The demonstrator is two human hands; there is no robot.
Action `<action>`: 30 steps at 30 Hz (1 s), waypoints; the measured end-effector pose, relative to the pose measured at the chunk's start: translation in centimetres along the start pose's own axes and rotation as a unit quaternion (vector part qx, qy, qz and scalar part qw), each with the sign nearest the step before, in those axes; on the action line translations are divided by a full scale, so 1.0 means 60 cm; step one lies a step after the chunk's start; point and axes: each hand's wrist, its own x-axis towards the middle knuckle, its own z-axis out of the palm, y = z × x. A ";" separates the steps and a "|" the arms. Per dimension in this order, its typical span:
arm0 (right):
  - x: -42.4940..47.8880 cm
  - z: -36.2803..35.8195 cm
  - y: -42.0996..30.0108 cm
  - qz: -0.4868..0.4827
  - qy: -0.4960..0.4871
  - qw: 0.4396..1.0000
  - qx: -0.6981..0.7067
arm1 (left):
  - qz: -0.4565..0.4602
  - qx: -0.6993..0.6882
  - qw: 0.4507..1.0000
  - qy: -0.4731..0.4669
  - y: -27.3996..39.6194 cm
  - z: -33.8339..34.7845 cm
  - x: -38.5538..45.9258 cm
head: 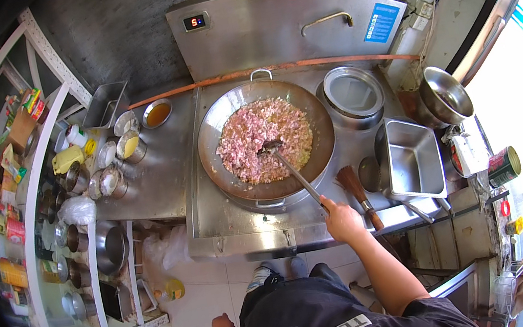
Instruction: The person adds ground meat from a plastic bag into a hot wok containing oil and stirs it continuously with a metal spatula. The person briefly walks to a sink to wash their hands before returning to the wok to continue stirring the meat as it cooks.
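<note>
My right hand (343, 218) grips the end of a long-handled metal wok ladle (300, 176). The ladle's head rests in a mass of pink and pale minced meat (256, 128), which partly hides it. Around the meat rises the wide wok (223, 180), set on a steel range, with a loop handle at the far side and another at the near side. Low at my left side hangs my left hand (223, 325), fingers curled, with nothing visible in it. A wooden-handled brush (355, 187) with brown bristles lies just beyond my right hand.
Right of the wok sit a round lidded pot (353, 92), a rectangular steel pan (414, 157) and stacked steel bowls (445, 93). Seasoning containers (130, 145) and a bowl of brown liquid (157, 113) occupy the left counter. A tap (326, 21) projects behind. Crowded shelving (36, 199) stands left.
</note>
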 end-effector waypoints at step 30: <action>-0.015 -0.005 -0.044 0.048 0.062 0.997 0.021 | 0.084 0.025 0.994 -0.060 -0.019 -0.081 0.167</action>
